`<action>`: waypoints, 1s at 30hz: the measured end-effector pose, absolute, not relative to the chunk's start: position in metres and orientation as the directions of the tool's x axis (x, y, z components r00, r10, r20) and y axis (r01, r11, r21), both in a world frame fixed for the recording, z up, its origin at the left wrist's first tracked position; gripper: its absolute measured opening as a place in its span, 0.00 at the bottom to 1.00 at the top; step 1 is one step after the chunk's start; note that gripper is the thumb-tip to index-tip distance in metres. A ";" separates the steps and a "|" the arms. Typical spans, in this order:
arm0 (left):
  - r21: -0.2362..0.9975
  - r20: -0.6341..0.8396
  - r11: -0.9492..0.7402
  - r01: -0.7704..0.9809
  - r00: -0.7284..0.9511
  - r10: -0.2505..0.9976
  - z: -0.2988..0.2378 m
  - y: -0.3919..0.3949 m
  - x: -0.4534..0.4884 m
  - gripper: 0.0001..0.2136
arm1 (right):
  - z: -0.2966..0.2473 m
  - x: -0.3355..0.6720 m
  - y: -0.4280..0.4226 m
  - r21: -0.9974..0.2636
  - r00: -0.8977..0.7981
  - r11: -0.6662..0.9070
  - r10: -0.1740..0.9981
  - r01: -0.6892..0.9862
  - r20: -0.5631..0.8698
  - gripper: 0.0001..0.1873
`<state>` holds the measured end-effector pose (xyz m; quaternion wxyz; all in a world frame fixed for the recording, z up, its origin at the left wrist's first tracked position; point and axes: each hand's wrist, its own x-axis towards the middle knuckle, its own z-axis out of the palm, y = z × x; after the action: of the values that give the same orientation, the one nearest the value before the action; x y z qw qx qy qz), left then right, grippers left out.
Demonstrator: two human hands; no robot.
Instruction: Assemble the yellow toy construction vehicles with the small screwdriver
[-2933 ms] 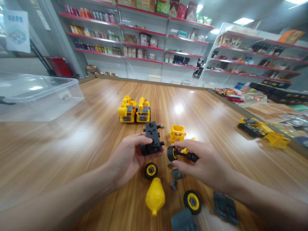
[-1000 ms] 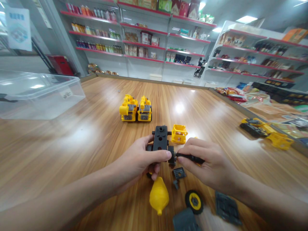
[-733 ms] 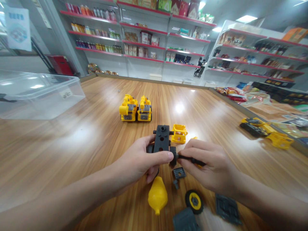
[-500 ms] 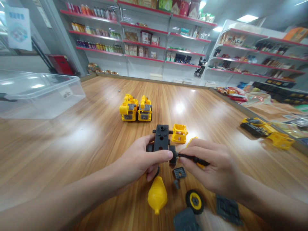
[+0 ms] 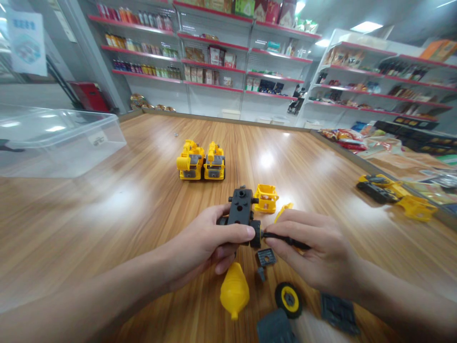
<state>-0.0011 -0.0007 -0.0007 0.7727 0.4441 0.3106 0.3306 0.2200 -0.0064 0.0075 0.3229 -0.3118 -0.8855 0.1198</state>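
Observation:
My left hand [image 5: 214, 238] is closed around a black toy truck chassis [image 5: 240, 209], its thumb pressed against the wheel [image 5: 255, 233] on the right side. Between the fingers of my right hand [image 5: 310, 243] is a black screwdriver [image 5: 287, 239], its tip at the hub of that wheel. Just beyond stands a yellow cab frame [image 5: 266, 199], and another yellow part [image 5: 284, 209] is partly hidden by my right hand. Nearer to me lie a yellow mixer drum [image 5: 234, 291], a dark square plate [image 5: 266, 257], a small grey piece [image 5: 261, 274] and a loose yellow-rimmed wheel [image 5: 288, 300].
Two yellow toy trucks [image 5: 202, 162] stand farther back on the wooden table [image 5: 150, 200]. A clear plastic bin [image 5: 64, 143] is at the left, a yellow toy vehicle [image 5: 396, 195] at the right. Dark grey parts [image 5: 339, 312] lie near the front edge. Stocked shelves line the back.
The chassis has tilted slightly, its far end shifting a little down and toward me. My right hand keeps the screwdriver at the wheel hub; the loose parts look the same.

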 end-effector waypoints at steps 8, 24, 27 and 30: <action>0.887 -0.212 0.408 -0.215 0.597 0.774 0.000 0.001 -0.002 0.09 | 0.009 0.220 -0.008 -0.391 -0.616 0.799 0.601 0.457 0.509 0.06; 0.972 -0.155 0.229 -0.049 0.598 0.786 0.002 0.004 -0.005 0.17 | 0.008 0.220 -0.007 -0.394 -0.645 0.799 0.599 0.453 0.473 0.05; 0.984 -0.137 0.177 -0.009 0.590 0.796 -0.001 0.005 -0.007 0.20 | 0.007 0.220 -0.007 -0.405 -0.657 0.795 0.604 0.452 0.452 0.06; 0.983 -0.126 0.179 -0.030 0.597 0.793 -0.003 0.004 -0.006 0.20 | 0.008 0.220 -0.007 -0.395 -0.665 0.801 0.595 0.449 0.451 0.06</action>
<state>-0.0065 0.0042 -0.0029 0.6903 0.5672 0.3360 0.2979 0.2200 -0.0074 0.0079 0.2900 -0.2889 -0.9036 0.1261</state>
